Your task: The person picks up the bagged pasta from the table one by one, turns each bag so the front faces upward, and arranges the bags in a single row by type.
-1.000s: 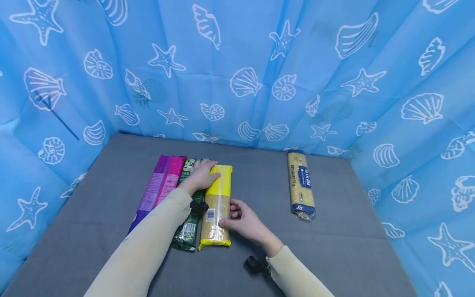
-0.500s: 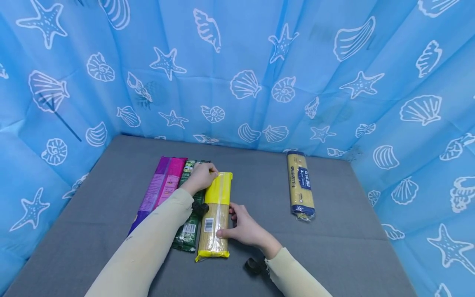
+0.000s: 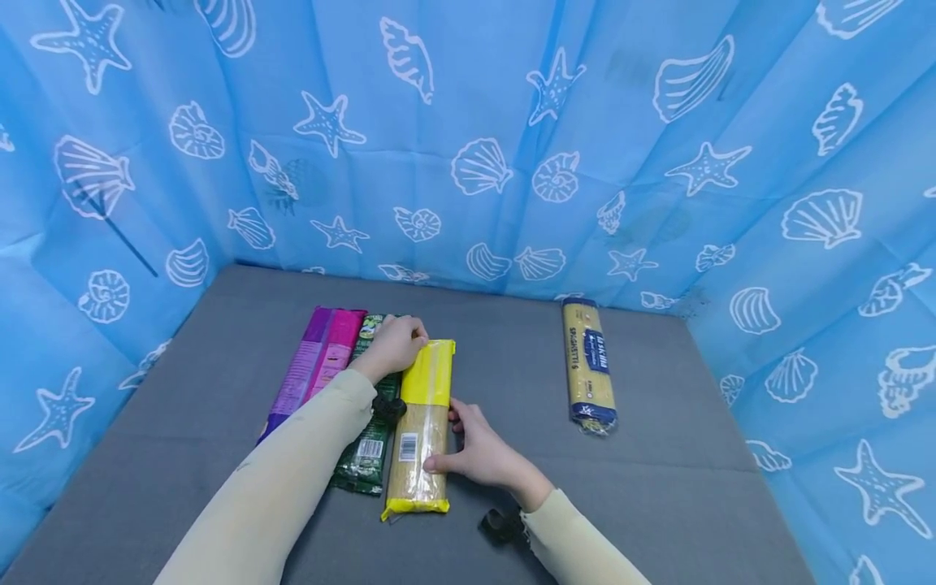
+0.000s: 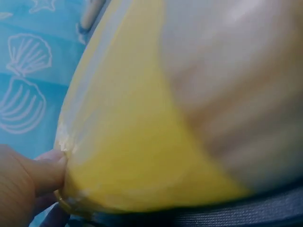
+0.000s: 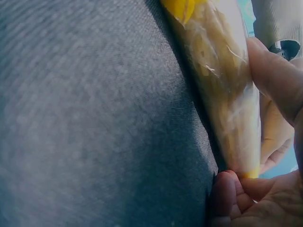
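Note:
A yellow pack of spaghetti (image 3: 426,388) with a clear window and a barcode lies lengthwise on the grey table, in front of the person. The left hand (image 3: 395,348) pinches its far end near the left corner; in the left wrist view the thumb and fingers (image 4: 45,172) close on the yellow film. From the right side the right hand (image 3: 486,455) grips the pack, thumb on top and fingers at the side edge. The right wrist view shows the thumb (image 5: 274,78) against the clear film. Partly under the left arm lies a green pack (image 3: 366,451).
Left of the green pack lies a purple and pink pack (image 3: 322,357), partly covered by the left sleeve. A blue-ended spaghetti pack (image 3: 589,361) rests apart on the right of the grey table (image 3: 680,479). A blue shell-print curtain (image 3: 468,122) encloses the back and sides.
The yellow pack has slid slightly toward the person. The left hand has gone from spread over its far left corner to pinching the far edge; the right hand has moved nearer along with it.

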Tool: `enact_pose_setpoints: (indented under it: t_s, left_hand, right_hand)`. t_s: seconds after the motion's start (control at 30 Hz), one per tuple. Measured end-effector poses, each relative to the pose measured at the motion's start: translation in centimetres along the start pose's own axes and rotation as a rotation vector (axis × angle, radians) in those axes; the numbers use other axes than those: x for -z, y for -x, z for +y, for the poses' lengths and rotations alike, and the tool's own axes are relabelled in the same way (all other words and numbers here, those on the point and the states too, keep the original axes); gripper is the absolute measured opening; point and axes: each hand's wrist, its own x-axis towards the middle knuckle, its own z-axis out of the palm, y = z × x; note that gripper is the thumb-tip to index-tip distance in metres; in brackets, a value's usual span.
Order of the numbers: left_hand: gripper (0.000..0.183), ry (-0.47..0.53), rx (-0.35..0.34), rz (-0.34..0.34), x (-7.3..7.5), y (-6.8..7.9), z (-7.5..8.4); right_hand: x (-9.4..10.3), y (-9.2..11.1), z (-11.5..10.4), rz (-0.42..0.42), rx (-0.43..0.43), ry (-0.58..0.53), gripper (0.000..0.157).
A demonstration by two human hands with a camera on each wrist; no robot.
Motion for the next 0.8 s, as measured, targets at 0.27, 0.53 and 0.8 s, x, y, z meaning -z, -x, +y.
enact_pose_setpoints:
  t_s: [0.27,0.53,0.8]
  left_hand:
    - [0.014,0.144,-0.141,0.127,0.8,0.5,1.1]
    - [0.014,0.219,-0.159,0.309,1.8,1.0,1.0]
    - [0.016,0.291,-0.104,0.333,2.1,1.8,0.4]
  right_hand:
    - [-0.3,0.2,0.1,0.04,0.057,-0.111,0.097]
    - [-1.2,-0.1,-0.4,0.111,0.075,-0.24,0.086]
    - [-2.3,-0.4,-0.9,0.113,0.147,-0.342,0.082]
